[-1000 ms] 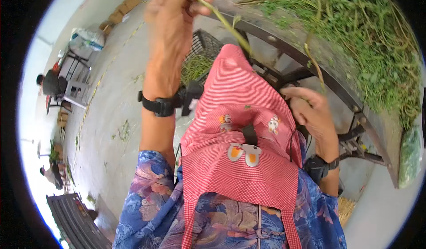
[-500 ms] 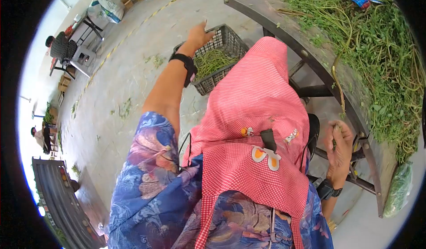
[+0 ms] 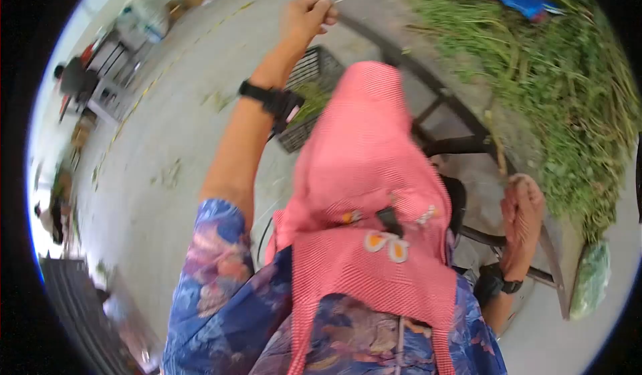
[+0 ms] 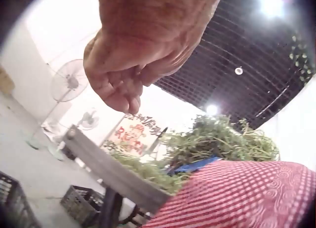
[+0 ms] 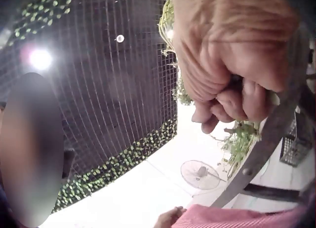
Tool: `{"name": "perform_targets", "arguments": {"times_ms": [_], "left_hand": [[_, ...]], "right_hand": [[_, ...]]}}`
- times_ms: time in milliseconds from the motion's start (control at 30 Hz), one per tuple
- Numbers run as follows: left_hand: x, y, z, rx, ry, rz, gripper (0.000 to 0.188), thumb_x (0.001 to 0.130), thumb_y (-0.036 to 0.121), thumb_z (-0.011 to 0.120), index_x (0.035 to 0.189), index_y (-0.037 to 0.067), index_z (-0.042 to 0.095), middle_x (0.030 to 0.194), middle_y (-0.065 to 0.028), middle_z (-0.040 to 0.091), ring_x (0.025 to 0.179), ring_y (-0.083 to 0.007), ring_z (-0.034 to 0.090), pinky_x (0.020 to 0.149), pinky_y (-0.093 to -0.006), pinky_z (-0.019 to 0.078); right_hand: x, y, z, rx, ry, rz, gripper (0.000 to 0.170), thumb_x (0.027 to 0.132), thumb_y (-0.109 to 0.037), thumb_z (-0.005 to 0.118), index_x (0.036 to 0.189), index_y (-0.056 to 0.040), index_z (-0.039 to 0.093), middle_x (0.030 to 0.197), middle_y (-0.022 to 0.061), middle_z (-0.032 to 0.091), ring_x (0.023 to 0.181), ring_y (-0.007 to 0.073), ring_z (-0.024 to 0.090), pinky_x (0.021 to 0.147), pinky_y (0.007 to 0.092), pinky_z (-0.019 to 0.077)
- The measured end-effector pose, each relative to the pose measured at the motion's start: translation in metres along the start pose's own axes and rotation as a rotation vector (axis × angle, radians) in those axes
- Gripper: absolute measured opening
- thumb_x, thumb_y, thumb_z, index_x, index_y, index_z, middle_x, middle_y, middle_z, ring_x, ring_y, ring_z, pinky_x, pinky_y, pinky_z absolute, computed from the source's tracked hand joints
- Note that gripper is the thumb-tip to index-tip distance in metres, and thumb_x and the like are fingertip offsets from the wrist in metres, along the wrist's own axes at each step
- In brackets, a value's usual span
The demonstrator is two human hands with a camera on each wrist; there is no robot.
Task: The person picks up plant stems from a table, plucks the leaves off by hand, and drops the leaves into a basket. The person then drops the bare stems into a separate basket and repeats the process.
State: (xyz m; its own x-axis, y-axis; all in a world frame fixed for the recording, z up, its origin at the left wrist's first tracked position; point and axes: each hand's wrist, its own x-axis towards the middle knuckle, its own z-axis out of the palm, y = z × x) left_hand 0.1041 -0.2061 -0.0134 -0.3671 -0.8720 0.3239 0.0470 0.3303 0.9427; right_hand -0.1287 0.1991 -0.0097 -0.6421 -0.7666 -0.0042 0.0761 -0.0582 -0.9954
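My left hand (image 3: pixel 309 20) is raised near the far table corner, above and beyond a black plastic basket (image 3: pixel 328 64) of green stems (image 3: pixel 309 102). Its fingers are loosely curled in the left wrist view, with nothing showing between them. My right hand (image 3: pixel 523 208) is beside the table's near edge, thumb and fingers curled together. Between those fingers a small dark piece (image 5: pixel 237 82) shows in the right wrist view, mostly hidden by the fist. A brownish stem (image 3: pixel 497 144) hangs over the table edge, its lower end close to the right fingertips.
Leafy green stems are heaped on the table (image 3: pixel 394 52), with a blue packet (image 3: pixel 525 4) on top. A red checked apron (image 3: pixel 364 154) covers the lap. A filled plastic bag (image 3: pixel 592 281) lies at the right. Another person (image 3: pixel 77 80) sits far left.
My left hand held a long stem up, then opened over the basket. The stem has left it, and the hand has risen toward the table corner. My right hand has moved outward along the table edge.
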Motion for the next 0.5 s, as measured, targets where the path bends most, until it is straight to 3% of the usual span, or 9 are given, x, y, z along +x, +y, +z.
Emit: {"name": "perform_targets", "arguments": {"times_ms": [67, 133, 167, 233, 267, 333, 433, 500], "left_hand": [[0.002, 0.034, 0.032, -0.050, -0.091, 0.033, 0.028, 0.089, 0.026, 0.056, 0.099, 0.000, 0.063, 0.085, -0.0044, 0.065, 0.073, -0.0106, 0.060, 0.061, -0.0233, 0.0471], [0.004, 0.052, 0.058, -0.093, -0.192, 0.058, 0.029, 0.089, 0.028, 0.056, 0.098, 0.001, 0.063, 0.085, -0.0041, 0.065, 0.070, -0.0092, 0.060, 0.060, -0.0228, 0.0464], [0.004, 0.061, 0.069, -0.105, -0.210, 0.072, 0.029, 0.089, 0.028, 0.056, 0.098, 0.001, 0.063, 0.085, -0.0041, 0.065, 0.070, -0.0092, 0.060, 0.060, -0.0228, 0.0464], [0.005, 0.081, 0.085, -0.012, -0.390, 0.115, 0.029, 0.090, 0.027, 0.055, 0.098, 0.000, 0.063, 0.084, -0.0038, 0.065, 0.070, -0.0082, 0.059, 0.059, -0.0223, 0.0463], [0.005, 0.089, 0.093, 0.004, -0.451, 0.133, 0.028, 0.090, 0.027, 0.055, 0.098, 0.000, 0.063, 0.084, -0.0034, 0.065, 0.070, -0.0079, 0.060, 0.058, -0.0221, 0.0464], [0.006, 0.102, 0.113, 0.012, -0.479, 0.116, 0.028, 0.090, 0.026, 0.055, 0.098, 0.001, 0.063, 0.084, -0.0033, 0.065, 0.070, -0.0080, 0.060, 0.058, -0.0221, 0.0466], [0.016, 0.113, 0.139, 0.042, -0.544, 0.066, 0.027, 0.090, 0.026, 0.056, 0.099, 0.002, 0.063, 0.084, -0.0037, 0.065, 0.070, -0.0090, 0.060, 0.058, -0.0223, 0.0474], [0.022, 0.117, 0.151, 0.036, -0.623, 0.081, 0.024, 0.087, 0.022, 0.057, 0.090, 0.000, 0.064, 0.076, -0.0039, 0.065, 0.066, -0.0094, 0.061, 0.056, -0.0232, 0.0482]], "right_hand": [[0.007, -0.011, -0.006, -0.037, 0.047, -0.063, 0.020, 0.086, -0.022, 0.061, 0.087, -0.0015, 0.060, 0.058, -0.0025, 0.047, 0.044, 0.0022, 0.033, 0.041, 0.0200, 0.0238], [0.015, -0.023, -0.005, -0.501, 0.189, -0.108, 0.019, 0.083, -0.020, 0.063, 0.081, -0.0018, 0.063, 0.058, -0.0012, 0.052, 0.046, 0.0046, 0.038, 0.044, 0.0233, 0.0309], [0.021, -0.022, -0.005, -0.503, 0.213, -0.118, 0.019, 0.083, -0.020, 0.063, 0.081, -0.0018, 0.063, 0.058, -0.0012, 0.052, 0.046, 0.0046, 0.038, 0.044, 0.0233, 0.0309], [0.037, -0.013, -0.003, -0.901, 0.168, -0.538, 0.019, 0.080, -0.021, 0.066, 0.077, -0.0022, 0.067, 0.058, 0.0009, 0.057, 0.049, 0.0079, 0.048, 0.048, 0.0267, 0.0393], [0.041, -0.011, 0.000, -0.901, 0.185, -0.546, 0.019, 0.080, -0.021, 0.066, 0.077, -0.0022, 0.067, 0.058, 0.0009, 0.057, 0.049, 0.0079, 0.048, 0.048, 0.0267, 0.0393], [0.048, -0.010, 0.006, -1.065, 0.051, -0.218, 0.022, 0.077, -0.023, 0.068, 0.080, -0.0016, 0.068, 0.059, 0.0032, 0.061, 0.053, 0.0093, 0.054, 0.053, 0.0299, 0.0443], [0.054, -0.008, 0.016, -1.086, -0.014, -0.098, 0.027, 0.076, -0.029, 0.069, 0.078, -0.0019, 0.069, 0.057, 0.0053, 0.062, 0.051, 0.0109, 0.055, 0.052, 0.0295, 0.0443], [0.056, -0.005, 0.020, -0.966, -0.048, -0.066, 0.029, 0.076, -0.032, 0.068, 0.077, -0.0025, 0.070, 0.057, 0.0057, 0.062, 0.050, 0.0129, 0.056, 0.052, 0.0295, 0.0448]]}}
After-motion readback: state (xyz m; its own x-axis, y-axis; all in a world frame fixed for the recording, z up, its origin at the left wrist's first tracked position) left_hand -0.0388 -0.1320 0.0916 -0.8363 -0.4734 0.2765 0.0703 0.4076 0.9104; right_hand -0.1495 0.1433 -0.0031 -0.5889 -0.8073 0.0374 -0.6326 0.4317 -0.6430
